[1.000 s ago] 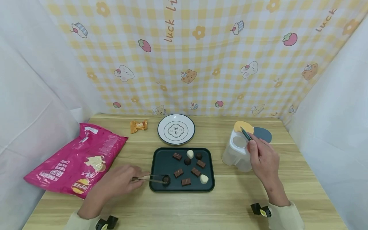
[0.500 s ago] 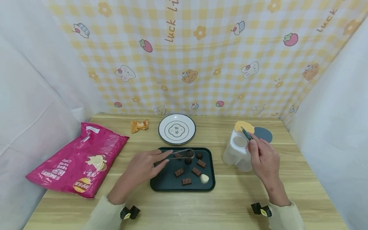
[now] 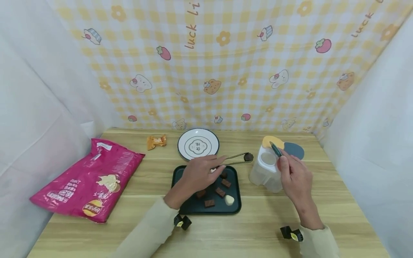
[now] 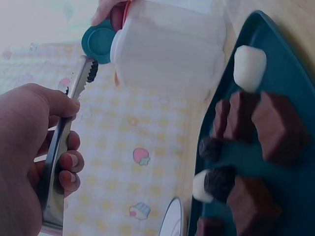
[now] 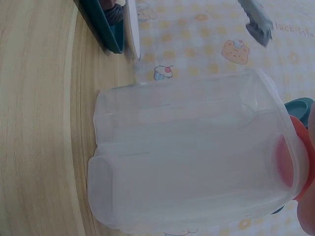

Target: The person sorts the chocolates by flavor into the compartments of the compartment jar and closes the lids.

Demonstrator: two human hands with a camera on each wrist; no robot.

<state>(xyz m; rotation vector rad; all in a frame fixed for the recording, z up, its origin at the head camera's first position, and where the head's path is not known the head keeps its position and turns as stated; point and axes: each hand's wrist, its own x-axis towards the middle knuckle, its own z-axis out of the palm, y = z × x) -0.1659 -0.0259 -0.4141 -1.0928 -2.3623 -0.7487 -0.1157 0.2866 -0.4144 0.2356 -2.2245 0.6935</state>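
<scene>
Keep the tongs (image 3: pixel 237 158) level and squeezed w/ steady pressure, and line the tips up over the container (image 3: pixel 266 171) opening before letting go. Left hand (image 3: pixel 200 173) grips the tongs, which pinch a round dark chocolate (image 3: pixel 248 156) in the air just left of the container, above the table (image 3: pixel 258 222) beyond the tray (image 3: pixel 180 206). Right hand (image 3: pixel 295 179) pinches the open teal lid flap (image 3: pixel 275 149), holding it back.

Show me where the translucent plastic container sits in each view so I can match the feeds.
Head: translucent plastic container right of centre, beside the dark tray, under the right hand.
Left wrist: top centre, beyond the tray.
Right wrist: fills the frame.
Shared landmark: the dark tray, top left in the right wrist view.
</scene>
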